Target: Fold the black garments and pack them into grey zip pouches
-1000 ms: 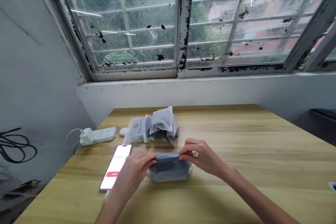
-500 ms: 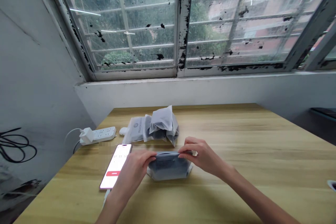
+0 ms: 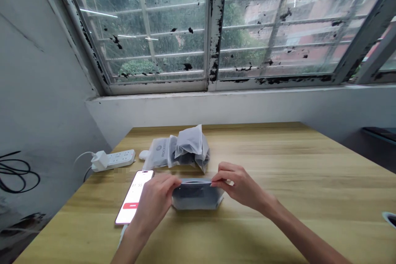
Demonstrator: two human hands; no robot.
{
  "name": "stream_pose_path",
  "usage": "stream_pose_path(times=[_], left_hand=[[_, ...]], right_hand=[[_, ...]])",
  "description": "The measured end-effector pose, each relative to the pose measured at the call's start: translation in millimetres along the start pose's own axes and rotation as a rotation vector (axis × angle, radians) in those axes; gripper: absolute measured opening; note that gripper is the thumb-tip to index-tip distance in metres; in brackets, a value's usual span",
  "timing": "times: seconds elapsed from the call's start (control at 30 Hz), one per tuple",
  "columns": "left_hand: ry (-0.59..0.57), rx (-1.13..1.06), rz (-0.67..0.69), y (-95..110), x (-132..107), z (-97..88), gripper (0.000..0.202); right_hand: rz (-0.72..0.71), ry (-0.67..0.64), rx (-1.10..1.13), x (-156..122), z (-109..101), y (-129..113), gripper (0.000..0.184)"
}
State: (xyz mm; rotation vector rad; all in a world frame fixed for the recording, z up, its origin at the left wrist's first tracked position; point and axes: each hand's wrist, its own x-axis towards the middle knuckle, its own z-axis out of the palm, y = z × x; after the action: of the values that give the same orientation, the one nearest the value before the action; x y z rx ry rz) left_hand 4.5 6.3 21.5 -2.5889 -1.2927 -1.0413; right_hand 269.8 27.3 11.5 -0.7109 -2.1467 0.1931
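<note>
As I hold the frosted pouch (image 3: 197,202) by its top edge, it sits on the wood-grain counter (image 3: 293,165) in front of me, its front looking darker toward the top. My left hand (image 3: 157,194) pinches the pouch's top left corner and my right hand (image 3: 236,182) the top right, a narrow slit showing between them. Just left of the pouch, partly covered by my left hand, lies a lit phone (image 3: 131,196) with a white cable (image 3: 121,234) at its lower end. Beyond the pouch, a flat bag (image 3: 159,153) with printed lettering lies beside a crumpled bag (image 3: 190,143). Farther left of the pouch is a white power strip (image 3: 120,159); well past the pouch rises a barred window (image 3: 214,29).
</note>
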Motion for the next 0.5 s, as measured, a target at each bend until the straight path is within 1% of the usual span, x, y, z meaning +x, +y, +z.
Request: stream_pose_path(times=[0.07, 0.13, 0.27, 0.37, 0.5], left_hand=[[-0.005, 0.008, -0.013, 0, 0, -1.8, 0.028], [-0.039, 0.01, -0.04, 1, 1, -3.9, 0.027], [-0.14, -0.001, -0.103, 7, 4, -5.4, 0.018], [-0.152, -0.031, -0.095, 12, 8, -1.6, 0.015], [-0.134, -0.077, -0.067, 13, 13, 8.1, 0.015]], right_hand=[[-0.033, 0.026, -0.001, 0, 2, -3, 0.03], [-0.047, 0.042, -0.014, -1, 3, -5, 0.031], [-0.009, 0.047, -0.047, -3, 6, -6, 0.033], [0.011, 0.039, -0.048, -3, 6, -4, 0.03], [-0.011, 0.022, -0.05, -2, 9, -4, 0.023]])
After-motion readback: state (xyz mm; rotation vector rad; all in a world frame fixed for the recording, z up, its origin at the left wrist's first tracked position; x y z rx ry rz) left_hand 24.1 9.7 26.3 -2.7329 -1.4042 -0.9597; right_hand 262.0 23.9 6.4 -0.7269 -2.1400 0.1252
